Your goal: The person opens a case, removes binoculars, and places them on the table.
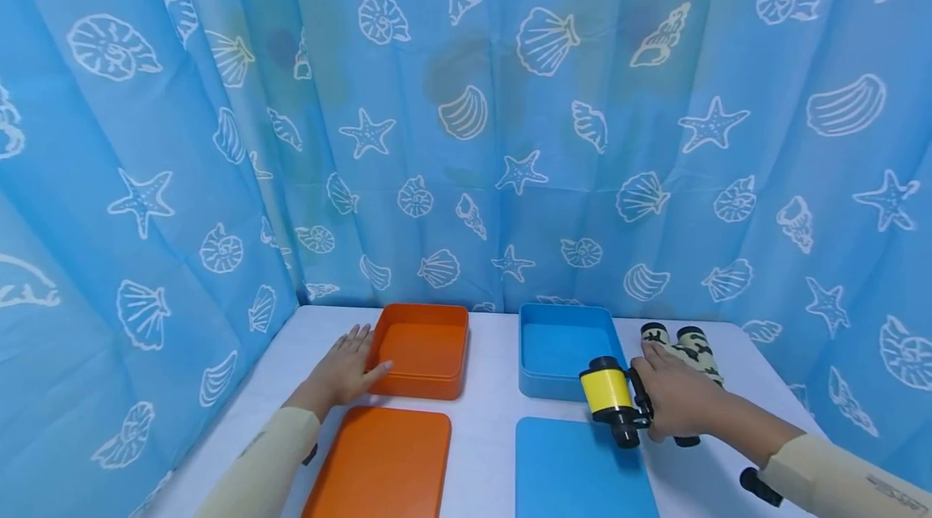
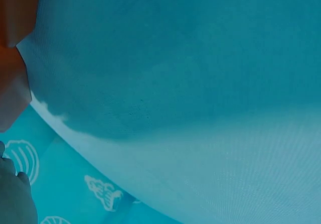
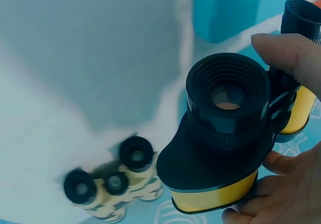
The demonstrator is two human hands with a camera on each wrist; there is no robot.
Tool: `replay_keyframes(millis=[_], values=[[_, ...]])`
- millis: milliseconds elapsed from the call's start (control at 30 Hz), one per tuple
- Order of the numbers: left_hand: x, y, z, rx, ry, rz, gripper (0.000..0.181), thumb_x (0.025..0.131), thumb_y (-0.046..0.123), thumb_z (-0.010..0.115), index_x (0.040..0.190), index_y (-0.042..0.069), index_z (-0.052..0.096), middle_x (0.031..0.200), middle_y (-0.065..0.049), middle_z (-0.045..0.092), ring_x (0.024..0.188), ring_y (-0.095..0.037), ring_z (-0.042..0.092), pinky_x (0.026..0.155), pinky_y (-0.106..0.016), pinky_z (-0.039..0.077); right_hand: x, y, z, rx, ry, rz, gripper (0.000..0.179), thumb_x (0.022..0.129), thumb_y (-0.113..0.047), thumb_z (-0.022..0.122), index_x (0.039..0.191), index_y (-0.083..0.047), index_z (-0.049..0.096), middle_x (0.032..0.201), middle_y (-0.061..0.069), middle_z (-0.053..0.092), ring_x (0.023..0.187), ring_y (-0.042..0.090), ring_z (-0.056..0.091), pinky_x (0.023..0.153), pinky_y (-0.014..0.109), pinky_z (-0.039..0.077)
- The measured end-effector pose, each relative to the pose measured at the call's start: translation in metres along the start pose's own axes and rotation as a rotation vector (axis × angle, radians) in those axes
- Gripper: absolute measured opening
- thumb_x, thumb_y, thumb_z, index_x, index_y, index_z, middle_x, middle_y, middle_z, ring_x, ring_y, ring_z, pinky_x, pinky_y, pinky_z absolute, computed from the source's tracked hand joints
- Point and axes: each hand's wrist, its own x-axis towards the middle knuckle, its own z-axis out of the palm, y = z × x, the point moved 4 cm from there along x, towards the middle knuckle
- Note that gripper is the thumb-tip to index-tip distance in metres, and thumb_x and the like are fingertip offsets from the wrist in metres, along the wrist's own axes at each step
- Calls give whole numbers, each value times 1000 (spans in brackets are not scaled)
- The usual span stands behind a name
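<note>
My right hand (image 1: 677, 392) grips a pair of yellow and black binoculars (image 1: 607, 388) above the right side of the table, over the edge of the blue lid. In the right wrist view, the thumb and fingers hold the binoculars (image 3: 220, 128) around their middle, eyepieces towards the camera. Camouflage binoculars (image 1: 697, 344) lie on the table behind this hand, which partly covers them. My left hand (image 1: 349, 368), fingers straight, rests at the left side of an orange box (image 1: 425, 387). The left wrist view shows only a bit of that box (image 2: 17, 13) at its edge.
An open blue box (image 1: 557, 387) stands at the back right. In front lie a flat blue lid (image 1: 568, 469) and a flat orange lid (image 1: 386, 461). The white table (image 1: 484, 421) is backed by a blue shell-print curtain (image 1: 502, 97).
</note>
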Motion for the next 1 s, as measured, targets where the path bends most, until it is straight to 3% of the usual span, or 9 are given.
replay_keyframes(millis=[233,500,1000], values=[[-1,1,-4,-2,-8,8,95,90,71,41,155,5,19,159,-14,20,146,-37,11,115,-55,11,-18,11,5,47,-89,39,108,46,-40,94,132,4,48,145,36,32,133,54,28,103,67,28],[-4,2,-5,-23,3,0,93,90,70,42,156,8,19,159,-12,21,146,-37,11,115,-55,10,-37,25,13,96,-199,68,102,47,-38,93,132,-1,50,148,34,29,134,54,26,100,70,28],[-5,3,-2,-32,19,8,92,91,67,45,155,7,19,159,-12,21,146,-37,11,115,-55,10,-73,59,41,168,-309,131,102,47,-42,93,132,-4,51,149,35,26,134,55,22,100,72,23]])
